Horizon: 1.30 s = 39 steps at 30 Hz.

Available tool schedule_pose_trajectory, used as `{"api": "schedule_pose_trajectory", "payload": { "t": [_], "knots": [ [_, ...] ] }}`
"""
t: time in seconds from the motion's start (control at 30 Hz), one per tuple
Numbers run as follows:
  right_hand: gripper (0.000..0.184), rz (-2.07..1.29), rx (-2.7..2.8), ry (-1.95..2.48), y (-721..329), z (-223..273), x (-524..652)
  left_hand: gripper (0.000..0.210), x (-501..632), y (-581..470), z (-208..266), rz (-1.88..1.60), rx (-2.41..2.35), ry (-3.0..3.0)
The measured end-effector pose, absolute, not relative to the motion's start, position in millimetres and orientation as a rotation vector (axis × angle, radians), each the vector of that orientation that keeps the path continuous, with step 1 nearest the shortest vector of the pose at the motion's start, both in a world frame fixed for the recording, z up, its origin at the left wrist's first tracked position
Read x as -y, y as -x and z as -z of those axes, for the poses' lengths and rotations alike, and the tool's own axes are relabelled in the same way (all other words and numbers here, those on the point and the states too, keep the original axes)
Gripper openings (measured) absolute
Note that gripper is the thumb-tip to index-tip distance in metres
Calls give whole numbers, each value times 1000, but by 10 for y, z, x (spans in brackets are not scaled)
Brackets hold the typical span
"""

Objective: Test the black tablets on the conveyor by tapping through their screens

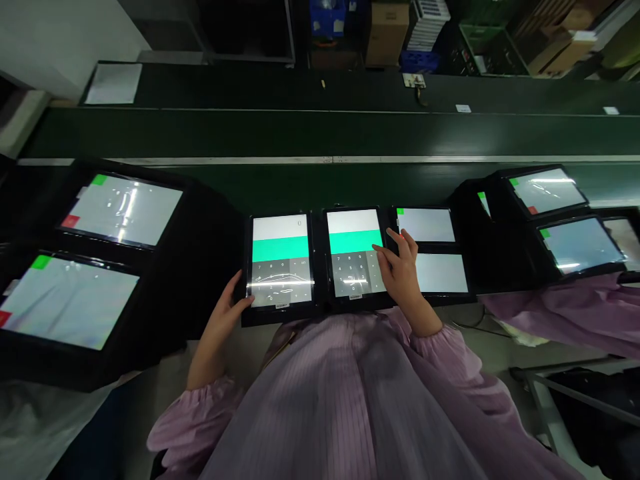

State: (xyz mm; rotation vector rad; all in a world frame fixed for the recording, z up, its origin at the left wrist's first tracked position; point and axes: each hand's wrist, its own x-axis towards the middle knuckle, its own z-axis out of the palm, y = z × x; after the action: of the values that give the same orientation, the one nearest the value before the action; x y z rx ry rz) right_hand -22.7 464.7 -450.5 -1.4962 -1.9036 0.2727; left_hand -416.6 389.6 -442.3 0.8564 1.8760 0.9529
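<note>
My left hand (225, 325) is at the left edge of a tablet (280, 248) whose screen shows a calculator keypad under a green band. Its thumb touches the lower left corner, and the fingers stretch along the side, apart from the thumb. A second tablet (354, 240) with the same calculator screen stands just to the right. Over its right edge is my right hand (401, 270), fingers spread, the index fingertip at the right end of the green band. Whether that fingertip presses the glass I cannot tell. Both tablets lean on a dark stand.
Right of my hand are two more tablets with pale screens (425, 225). Large tablets (123, 208) stand at left, others (547, 189) at right. A co-worker's pink sleeve (565, 310) shows at right. Behind runs a green conveyor belt (250, 133); beyond it are boxes (387, 33) and crates.
</note>
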Motion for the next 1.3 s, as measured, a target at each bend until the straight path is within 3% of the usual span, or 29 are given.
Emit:
{"api": "schedule_pose_trajectory", "payload": {
  "t": [0.87, 1.3],
  "knots": [
    [44, -243, 1801, 1553, 310, 4648, -4818, 52, -3984, 4146, 4366, -993, -2023, -846],
    [37, -382, 2103, 1430, 649, 4485, -4581, 58, -3945, 4090, 4420, -950, -1993, -816]
  ]
}}
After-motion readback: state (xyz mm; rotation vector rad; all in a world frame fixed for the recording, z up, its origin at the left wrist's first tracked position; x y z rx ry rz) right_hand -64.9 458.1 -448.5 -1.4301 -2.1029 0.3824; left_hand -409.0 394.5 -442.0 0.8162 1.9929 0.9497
